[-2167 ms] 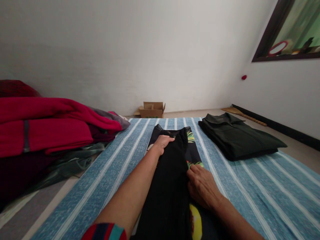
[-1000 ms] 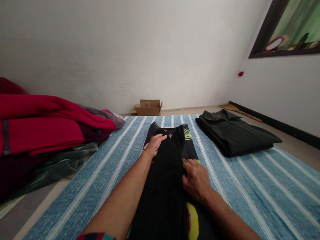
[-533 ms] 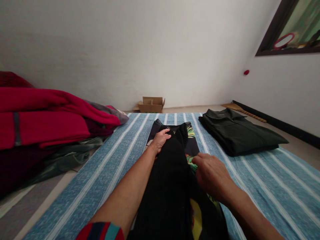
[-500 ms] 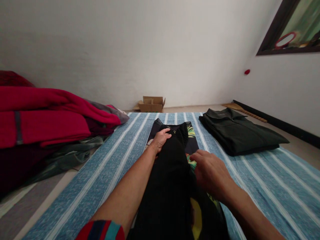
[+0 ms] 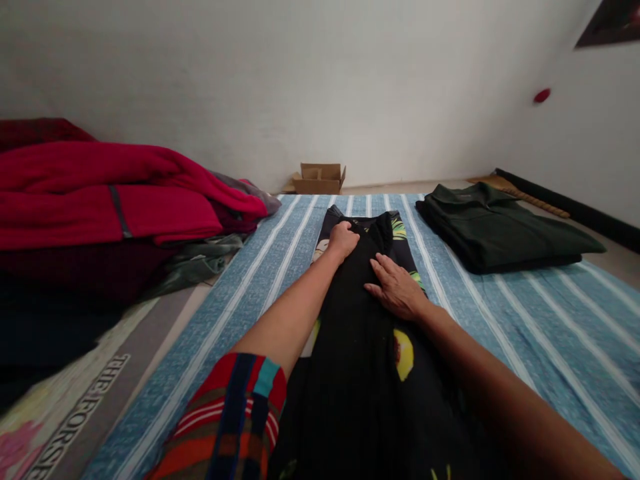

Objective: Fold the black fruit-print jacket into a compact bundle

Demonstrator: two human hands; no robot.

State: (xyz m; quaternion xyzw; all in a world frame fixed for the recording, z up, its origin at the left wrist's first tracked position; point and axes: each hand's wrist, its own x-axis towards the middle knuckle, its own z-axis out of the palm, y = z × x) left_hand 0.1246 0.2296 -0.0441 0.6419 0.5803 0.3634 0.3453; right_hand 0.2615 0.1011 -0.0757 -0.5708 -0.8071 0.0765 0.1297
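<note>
A long black garment with a leaf-and-fruit print (image 5: 360,373) lies stretched out before me, its narrower gathered end away from me. A plain black layer of cloth runs down its middle, over the printed part. My left hand (image 5: 344,241) is closed on the cloth near the far end, fingers curled in; the fingertips are partly hidden. Lower down and to the right, my right hand (image 5: 397,287) rests flat on the black cloth, fingers stretched out. A yellow fruit print shows beside the right forearm. The garment's near end runs out of view.
The garment lies on a blue sheet with white stripes (image 5: 225,313). To the right sits a folded dark green garment (image 5: 505,230). Red and dark clothes (image 5: 165,207) are heaped on the left. An open cardboard box (image 5: 319,179) stands by the far wall.
My right hand has gone from curled at the garment's right edge to lying flat on its middle. The plain layer looks flatter and wider. The camera view has shifted.
</note>
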